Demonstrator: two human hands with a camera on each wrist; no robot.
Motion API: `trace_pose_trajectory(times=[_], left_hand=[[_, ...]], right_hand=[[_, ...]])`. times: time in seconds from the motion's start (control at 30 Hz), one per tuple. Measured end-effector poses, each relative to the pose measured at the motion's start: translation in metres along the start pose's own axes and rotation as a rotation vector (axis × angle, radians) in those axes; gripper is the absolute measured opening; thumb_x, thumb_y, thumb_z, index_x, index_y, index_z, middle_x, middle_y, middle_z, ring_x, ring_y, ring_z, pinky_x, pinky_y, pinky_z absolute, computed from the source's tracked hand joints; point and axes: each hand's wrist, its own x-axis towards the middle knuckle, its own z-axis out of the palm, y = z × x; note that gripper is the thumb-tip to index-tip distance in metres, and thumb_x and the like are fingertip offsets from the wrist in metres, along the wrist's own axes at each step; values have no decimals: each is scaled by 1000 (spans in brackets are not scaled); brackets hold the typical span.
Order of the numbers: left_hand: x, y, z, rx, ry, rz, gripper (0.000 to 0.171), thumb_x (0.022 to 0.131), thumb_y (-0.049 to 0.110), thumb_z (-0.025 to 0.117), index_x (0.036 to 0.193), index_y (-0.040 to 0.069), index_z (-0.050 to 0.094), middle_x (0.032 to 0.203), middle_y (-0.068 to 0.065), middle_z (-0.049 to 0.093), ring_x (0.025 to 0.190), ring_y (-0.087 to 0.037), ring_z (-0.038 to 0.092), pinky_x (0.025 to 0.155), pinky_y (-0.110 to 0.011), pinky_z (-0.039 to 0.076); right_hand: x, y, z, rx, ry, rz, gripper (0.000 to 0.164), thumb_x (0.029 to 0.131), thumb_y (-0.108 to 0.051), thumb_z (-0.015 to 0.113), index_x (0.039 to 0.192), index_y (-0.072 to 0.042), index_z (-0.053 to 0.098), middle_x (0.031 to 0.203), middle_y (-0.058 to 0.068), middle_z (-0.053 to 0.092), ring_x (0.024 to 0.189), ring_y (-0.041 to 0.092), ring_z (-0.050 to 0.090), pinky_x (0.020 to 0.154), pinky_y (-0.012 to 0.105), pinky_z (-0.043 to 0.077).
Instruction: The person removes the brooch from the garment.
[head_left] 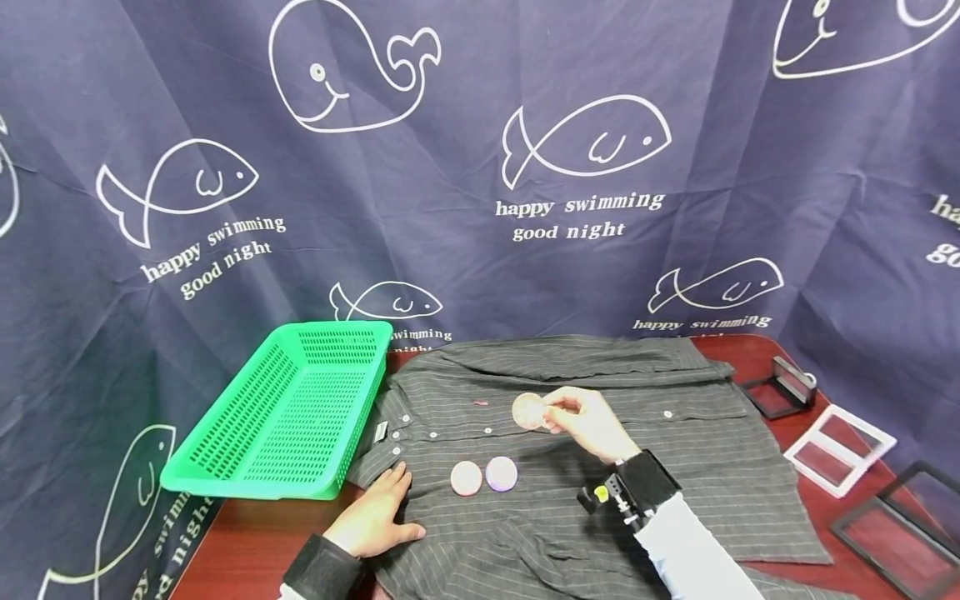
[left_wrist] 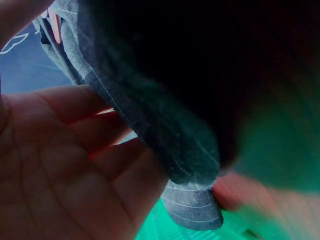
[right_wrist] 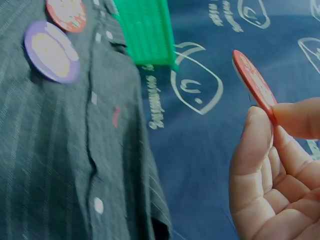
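my right hand (head_left: 588, 421) pinching a red button badge (head_left: 528, 411), lower centre, my left hand (head_left: 375, 515) ungripping, touching the pinstriped shirt (head_left: 720, 475), lower left, purple-rimmed badge (head_left: 502, 473) between them

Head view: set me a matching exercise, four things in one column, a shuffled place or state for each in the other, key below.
1. Basket
2. Left hand
3. White frame
4. Right hand

A. Pinching a round badge
B. Green, left of the shirt in the picture
C. Fingers on the shirt
D. On the table, right of the shirt in the picture

Pairs: 1-B, 2-C, 3-D, 4-A
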Motion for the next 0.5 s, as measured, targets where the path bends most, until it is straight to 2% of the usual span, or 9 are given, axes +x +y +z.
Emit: trace_pose_trajectory(times=[0.1, 0.33, 0.5], left_hand=[[0, -1, 0, -3, 2, 0, 87, 75, 37, 79, 135, -16, 46, 147, -33, 40, 136, -52, 36, 109, -61, 32], [1, -3, 1, 1, 4, 0, 87, 74, 38, 80, 135, -15, 46, 147, -33, 40, 136, -51, 37, 109, -60, 33], [1, -2, 0, -23, 3, 0, 87, 74, 37, 80, 135, -15, 46, 147, -33, 40, 136, -52, 36, 108, -61, 33]], right_hand=[[-3, -3, -8, 14, 32, -7, 19, 90, 2, 62, 103, 17, 62, 89, 22, 70, 71, 5, 66, 67, 22, 57], [-7, -6, -18, 21, 70, 13, 20, 91, 1, 62, 103, 17, 62, 82, -1, 70, 70, 3, 66, 67, 21, 57], [-9, -7, -19, 15, 86, 37, 22, 92, -2, 63, 104, 16, 62, 79, -7, 68, 70, 1, 65, 68, 21, 57]])
